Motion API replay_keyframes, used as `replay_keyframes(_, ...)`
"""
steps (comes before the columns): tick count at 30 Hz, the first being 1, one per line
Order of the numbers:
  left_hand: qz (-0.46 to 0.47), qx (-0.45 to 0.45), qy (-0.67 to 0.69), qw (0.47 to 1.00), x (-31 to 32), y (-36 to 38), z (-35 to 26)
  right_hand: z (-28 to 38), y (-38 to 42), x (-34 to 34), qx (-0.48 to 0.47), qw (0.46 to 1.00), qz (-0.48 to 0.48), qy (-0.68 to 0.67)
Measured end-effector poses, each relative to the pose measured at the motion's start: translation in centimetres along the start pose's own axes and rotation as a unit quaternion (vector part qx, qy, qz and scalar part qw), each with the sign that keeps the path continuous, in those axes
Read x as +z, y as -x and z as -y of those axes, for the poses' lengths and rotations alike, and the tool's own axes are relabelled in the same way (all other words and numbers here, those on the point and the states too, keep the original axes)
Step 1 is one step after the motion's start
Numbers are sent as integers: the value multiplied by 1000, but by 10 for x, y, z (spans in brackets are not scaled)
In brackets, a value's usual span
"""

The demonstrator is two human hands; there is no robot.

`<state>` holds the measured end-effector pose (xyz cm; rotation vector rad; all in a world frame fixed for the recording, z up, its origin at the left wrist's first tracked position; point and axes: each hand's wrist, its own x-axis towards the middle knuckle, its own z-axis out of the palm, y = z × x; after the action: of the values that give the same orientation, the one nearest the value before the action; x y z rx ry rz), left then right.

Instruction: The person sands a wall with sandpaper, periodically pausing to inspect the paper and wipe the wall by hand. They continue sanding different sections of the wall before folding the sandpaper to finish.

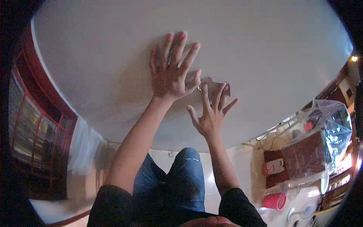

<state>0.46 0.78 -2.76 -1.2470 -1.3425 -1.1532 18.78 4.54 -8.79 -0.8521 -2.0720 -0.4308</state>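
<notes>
My left hand [172, 77] is raised with its fingers spread over a wide pale surface [261, 49], and its shadow falls close beside it. Lower and to the right, my right hand [212, 115] also has its fingers stretched apart. Its fingertips overlap a small crumpled brownish-grey piece [214, 84] with a dark reddish edge, whose kind is too blurred to name. Neither palm has anything in it. The left thumb tip points toward that piece. Both forearms reach up from short dark sleeves, above my knees in blue jeans [187, 176].
To the left is a window [34, 128] with red bars and a dark red frame. On the right, clear plastic sheeting [336, 128] covers part of a brown box-like object [302, 159]. A pink-red basket [274, 201] stands below it, near a standing fan-like white object [300, 212].
</notes>
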Motion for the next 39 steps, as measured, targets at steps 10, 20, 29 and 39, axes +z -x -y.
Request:
replay_keyframes(10, -23, 13, -16, 1000, 10, 2, 2, 0, -2, 13, -49, 998, 12, -29)
replay_keyframes(20, -24, 16, -16, 999, 11, 3, 2, -16, 3, 24, 28, 995, -94, -34)
replay_keyframes(29, -42, 49, -35, 997, 10, 0, 1, -16, 7, 31, 108, 985, -124, -56)
replay_keyframes(39, -63, 94, -43, 993, 8, -3, 3, -19, 27, 40, 261, 934, -196, -149)
